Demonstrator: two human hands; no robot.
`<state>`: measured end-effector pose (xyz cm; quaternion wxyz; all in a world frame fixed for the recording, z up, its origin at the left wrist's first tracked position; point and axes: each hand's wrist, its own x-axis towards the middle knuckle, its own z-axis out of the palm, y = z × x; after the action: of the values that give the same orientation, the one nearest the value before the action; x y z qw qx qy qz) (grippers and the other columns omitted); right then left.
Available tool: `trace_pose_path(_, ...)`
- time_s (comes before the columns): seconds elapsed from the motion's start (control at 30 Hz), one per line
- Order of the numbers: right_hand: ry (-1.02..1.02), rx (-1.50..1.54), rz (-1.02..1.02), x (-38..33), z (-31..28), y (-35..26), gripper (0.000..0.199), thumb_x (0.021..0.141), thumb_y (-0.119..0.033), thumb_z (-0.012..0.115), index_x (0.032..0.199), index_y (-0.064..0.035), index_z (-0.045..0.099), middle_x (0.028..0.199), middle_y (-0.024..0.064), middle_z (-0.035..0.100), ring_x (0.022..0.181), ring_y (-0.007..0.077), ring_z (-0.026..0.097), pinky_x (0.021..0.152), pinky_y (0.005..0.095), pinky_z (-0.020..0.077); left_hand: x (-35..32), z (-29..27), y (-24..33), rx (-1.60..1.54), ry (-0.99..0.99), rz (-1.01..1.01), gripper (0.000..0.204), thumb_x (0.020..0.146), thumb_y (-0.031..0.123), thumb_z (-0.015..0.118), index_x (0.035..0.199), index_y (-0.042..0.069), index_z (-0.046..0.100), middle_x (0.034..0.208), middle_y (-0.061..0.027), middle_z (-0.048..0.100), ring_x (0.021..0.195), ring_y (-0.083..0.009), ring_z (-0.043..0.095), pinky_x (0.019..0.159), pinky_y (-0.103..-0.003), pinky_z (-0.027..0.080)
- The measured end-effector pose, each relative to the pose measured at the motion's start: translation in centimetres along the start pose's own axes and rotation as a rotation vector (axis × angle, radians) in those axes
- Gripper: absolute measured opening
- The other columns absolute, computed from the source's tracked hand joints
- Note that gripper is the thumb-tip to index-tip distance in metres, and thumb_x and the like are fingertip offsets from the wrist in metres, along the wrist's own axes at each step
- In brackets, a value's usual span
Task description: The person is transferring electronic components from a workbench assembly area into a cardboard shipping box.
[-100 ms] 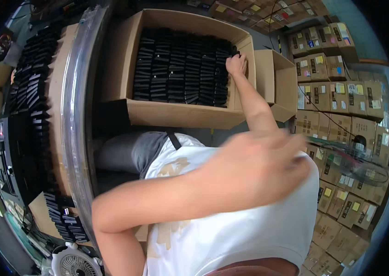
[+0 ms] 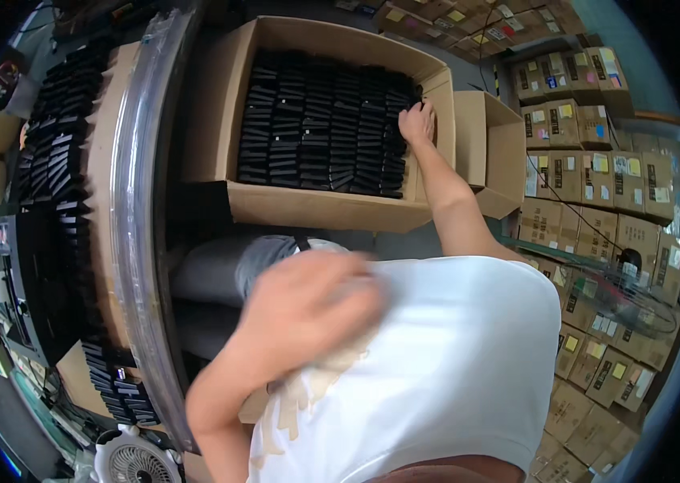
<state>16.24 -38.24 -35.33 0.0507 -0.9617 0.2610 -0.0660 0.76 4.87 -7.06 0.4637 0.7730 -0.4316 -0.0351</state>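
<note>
A large open cardboard box (image 2: 332, 205) holds rows of slim black pieces (image 2: 328, 129) packed tightly side by side; their exact kind does not show. Inside its right end, my right hand (image 2: 416, 123) rests between the last row and the wall, touching the black pieces. Its fingers are bent, and anything they hold is hidden. Smeared by motion, my left hand (image 2: 312, 306) hangs in front of my white shirt, well short of the box. Whether its fingers are closed cannot be seen.
A smaller open carton (image 2: 501, 153) adjoins the box's right side. Stacked cartons (image 2: 593, 181) line the right. On the left run a plastic-wrapped bench edge (image 2: 132, 177) and more black pieces (image 2: 54, 137). A white fan (image 2: 135, 459) stands lower left, a wire-caged fan (image 2: 622, 302) right.
My left hand has swung leftward from in front of my right upper arm to mid-chest. The right hand stays at the box's right end.
</note>
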Motion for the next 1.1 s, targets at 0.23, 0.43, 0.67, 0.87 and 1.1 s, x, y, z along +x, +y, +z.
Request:
trace_pose_path(0.23, 0.188, -0.162, -0.357, -2.1, 3.6, 2.6, 0.04, 0.087, -0.028, 0.05, 0.111, 0.0024, 0.061, 0.132, 0.023, 0.041, 0.114, 0.0412, 0.043, 0.098, 0.0414, 0.0373, -20.4, 2.3, 1.0, 0.06, 0.807, -1.193, 0.012, 0.092, 0.007, 0.048, 0.089, 0.001, 0.058, 0.083, -0.0072, 0.06, 0.07, -0.0161, 0.054, 0.067, -0.025, 0.045)
trace_pose_path(0.43, 0.15, 0.123, 0.229, -3.1, 2.0, 0.4, 0.037, 0.086, -0.031, 0.05, 0.108, -0.0059, 0.066, 0.129, 0.0191, 0.048, 0.113, 0.0399, 0.045, 0.095, 0.0409, 0.0396, -23.5, 5.2, 1.1, 0.065, 1.053, -1.391, 0.018, 0.096, 0.014, 0.048, 0.091, 0.001, 0.059, 0.082, -0.0062, 0.06, 0.069, -0.0141, 0.054, 0.067, -0.024, 0.045)
trace_pose_path(0.67, -0.129, 0.251, 0.473, -0.1, 1.6, 2.7, 0.033, 0.086, -0.029, 0.048, 0.107, -0.0144, 0.069, 0.11, 0.0131, 0.064, 0.098, 0.0375, 0.058, 0.086, 0.042, 0.0471, -21.2, 6.3, -1.4, 0.0, 0.942, -1.271, 0.019, 0.096, 0.017, 0.05, 0.094, 0.002, 0.061, 0.083, -0.0055, 0.063, 0.07, -0.0129, 0.055, 0.066, -0.023, 0.045)
trace_pose_path(0.87, 0.147, -0.129, 0.12, 0.2, -0.7, -0.9, 0.029, 0.085, -0.022, 0.048, 0.104, -0.0154, 0.07, 0.103, 0.0113, 0.068, 0.09, 0.0343, 0.062, 0.082, 0.0405, 0.0498, -21.4, 6.2, -1.9, -0.025, 0.896, -1.278, 0.018, 0.096, 0.016, 0.051, 0.094, 0.002, 0.062, 0.082, -0.0054, 0.064, 0.07, -0.0126, 0.056, 0.065, -0.023, 0.045)
trace_pose_path(1.1, -0.052, 0.05, 0.255, 8.2, 3.1, 2.9, 0.024, 0.081, -0.026, 0.054, 0.096, -0.022, 0.073, 0.097, 0.0059, 0.07, 0.089, 0.0323, 0.063, 0.079, 0.0401, 0.0504, -21.6, 6.9, -2.7, -0.051, 0.869, -1.252, 0.014, 0.094, 0.01, 0.05, 0.093, 0.0, 0.061, 0.082, -0.0071, 0.063, 0.069, -0.0142, 0.055, 0.066, -0.024, 0.046)
